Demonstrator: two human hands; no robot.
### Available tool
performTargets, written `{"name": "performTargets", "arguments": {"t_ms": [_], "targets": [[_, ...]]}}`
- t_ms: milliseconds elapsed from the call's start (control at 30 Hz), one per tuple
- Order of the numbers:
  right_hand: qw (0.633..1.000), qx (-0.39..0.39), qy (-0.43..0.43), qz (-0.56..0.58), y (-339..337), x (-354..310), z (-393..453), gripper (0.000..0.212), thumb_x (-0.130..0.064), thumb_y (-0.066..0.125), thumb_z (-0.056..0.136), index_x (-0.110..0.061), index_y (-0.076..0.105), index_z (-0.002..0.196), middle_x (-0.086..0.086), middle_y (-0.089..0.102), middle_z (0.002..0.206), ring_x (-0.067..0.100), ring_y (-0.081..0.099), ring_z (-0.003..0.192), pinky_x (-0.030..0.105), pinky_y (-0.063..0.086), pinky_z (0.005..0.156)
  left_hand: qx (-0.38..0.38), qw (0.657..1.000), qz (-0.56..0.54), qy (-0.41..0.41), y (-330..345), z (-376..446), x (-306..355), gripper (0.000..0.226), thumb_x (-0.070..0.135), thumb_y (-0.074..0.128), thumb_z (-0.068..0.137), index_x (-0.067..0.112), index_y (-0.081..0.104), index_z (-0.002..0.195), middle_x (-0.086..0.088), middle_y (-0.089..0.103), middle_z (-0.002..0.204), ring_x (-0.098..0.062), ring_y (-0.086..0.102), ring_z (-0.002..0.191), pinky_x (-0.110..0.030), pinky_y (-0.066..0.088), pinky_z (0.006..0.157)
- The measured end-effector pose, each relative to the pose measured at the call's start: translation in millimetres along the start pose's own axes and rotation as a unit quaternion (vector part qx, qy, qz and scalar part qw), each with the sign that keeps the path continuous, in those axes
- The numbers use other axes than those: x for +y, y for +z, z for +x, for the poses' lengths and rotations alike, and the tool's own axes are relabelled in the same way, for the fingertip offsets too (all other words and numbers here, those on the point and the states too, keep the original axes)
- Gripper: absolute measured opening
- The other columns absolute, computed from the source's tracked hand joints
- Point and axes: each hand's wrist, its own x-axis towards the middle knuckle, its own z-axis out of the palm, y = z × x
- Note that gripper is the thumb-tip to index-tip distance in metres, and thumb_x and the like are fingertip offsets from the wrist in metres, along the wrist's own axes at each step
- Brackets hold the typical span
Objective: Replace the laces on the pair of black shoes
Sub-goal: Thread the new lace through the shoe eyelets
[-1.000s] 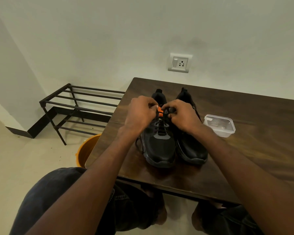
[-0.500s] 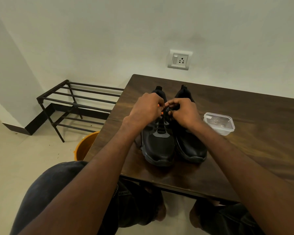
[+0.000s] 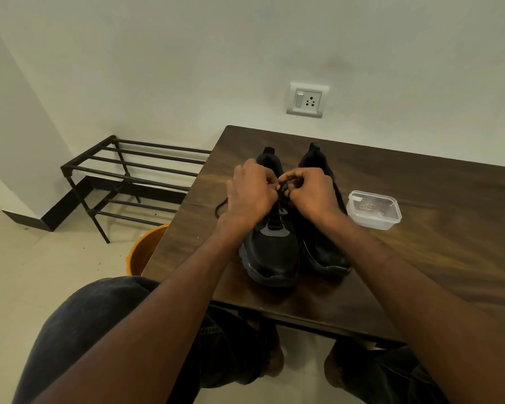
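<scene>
Black shoes (image 3: 292,228) are sitting toes-toward-person at the worktop's (image 3: 420,258) six o'clock edge; left hand (image 3: 250,193) and right hand (image 3: 311,191) are each pinching lace (image 3: 220,207) near the left shoe's top eyelets, seemingly for working it through.

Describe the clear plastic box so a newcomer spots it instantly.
On the dark wooden table, look to the right of the pair of black shoes. The clear lidded container sits there alone, apart from the shoes: the only see-through, pale thing on the tabletop.

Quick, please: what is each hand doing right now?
Left hand: fingers curled, pinching the black lace over the left shoe.
Right hand: pinching the same lace.
</scene>
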Motion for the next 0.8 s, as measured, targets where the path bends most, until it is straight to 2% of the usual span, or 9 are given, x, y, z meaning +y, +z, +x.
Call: {"name": "performTargets", "arguments": {"t_ms": [167,267,400,467,533,633,700,733,800], "targets": [[0.995,-0.005,0.062,0.078,-6,-1,-4,0.022,-0.003,0.064,0.095,-0.02,0.075,0.102,-0.002,0.074,0.095,0.013,0.072,0.088,0.04,0.064,0.084,-0.057,0.998,-0.018,-0.005,-4,0,-8,0.016,0.023,0.062,0.1,0.03,0.075,0.106,0.0,0.052,0.126,-0.023,0.041,0.125,-0.051,0.03,0.106],[0.991,-0.035,0.077,0.099,-13,-1,-8,0.013,-0.007,0.073,0.091,-0.019,0.078,0.091,0.0,0.076,0.09,0.016,0.075,0.084,0.041,0.065,0.081,-0.069,0.997,-0.014,0.026,-8,0,-18,0.026,0.016,0.057,0.101,0.031,0.074,0.115,0.0,0.058,0.125,-0.022,0.046,0.123,-0.049,0.039,0.107],[0.994,-0.033,0.066,0.076,-14,-2,-12,0.004,-0.019,0.081,0.089,-0.02,0.08,0.085,-0.002,0.078,0.082,0.014,0.076,0.078,0.041,0.065,0.08,-0.087,0.994,-0.036,0.053,-14,-2,-26,0.032,0.007,0.053,0.102,0.023,0.073,0.122,-0.001,0.064,0.126,-0.02,0.051,0.122,-0.035,0.044,0.102],[0.994,-0.029,0.069,0.085,-17,-6,-13,0.006,-0.017,0.079,0.09,-0.02,0.08,0.085,0.0,0.078,0.081,0.015,0.076,0.078,0.039,0.065,0.079,-0.089,0.993,-0.042,0.061,-16,-3,-27,0.034,0.005,0.053,0.101,0.023,0.073,0.122,-0.001,0.066,0.128,-0.02,0.055,0.121,-0.039,0.049,0.103],[0.976,0.036,0.114,0.183,-28,-12,-10,0.009,-0.012,0.075,0.093,-0.016,0.077,0.085,0.005,0.078,0.081,0.021,0.078,0.077,0.038,0.066,0.076,-0.09,0.993,-0.062,0.054,-20,-4,-27,0.035,0.002,0.053,0.1,0.022,0.073,0.121,-0.002,0.067,0.128,-0.018,0.059,0.119,-0.042,0.052,0.103],[0.907,0.204,0.183,0.319,-63,-10,8,0.009,-0.01,0.067,0.096,-0.017,0.069,0.09,0.01,0.077,0.089,0.021,0.077,0.075,0.031,0.062,0.066,-0.092,0.991,-0.095,0.035,-26,-5,-28,0.034,0.003,0.052,0.102,0.023,0.073,0.119,0.0,0.068,0.127,-0.013,0.061,0.116,-0.039,0.052,0.103],[0.928,0.278,0.147,0.201,-76,1,15,0.011,-0.017,0.062,0.094,-0.027,0.068,0.091,0.0,0.075,0.095,0.018,0.075,0.078,0.039,0.063,0.074,-0.092,0.99,-0.104,0.038,-26,-7,-29,0.036,0.002,0.052,0.101,0.025,0.073,0.119,0.001,0.07,0.126,-0.011,0.062,0.116,-0.037,0.052,0.104],[0.946,0.282,0.116,0.109,-75,5,14,0.013,-0.02,0.062,0.093,-0.03,0.069,0.097,-0.004,0.072,0.102,0.017,0.073,0.087,0.039,0.06,0.079,-0.09,0.989,-0.108,0.039,-26,-8,-30,0.036,0.001,0.053,0.101,0.024,0.073,0.12,0.001,0.07,0.126,-0.011,0.062,0.116,-0.035,0.052,0.103],[0.975,0.218,0.035,-0.026,-58,3,2,0.02,-0.023,0.068,0.095,-0.027,0.072,0.114,-0.005,0.066,0.117,0.014,0.065,0.103,0.03,0.05,0.086,-0.089,0.989,-0.114,0.038,-25,-8,-29,0.036,0.0,0.054,0.1,0.023,0.073,0.121,0.0,0.07,0.126,-0.008,0.06,0.113,-0.033,0.051,0.103]]}}
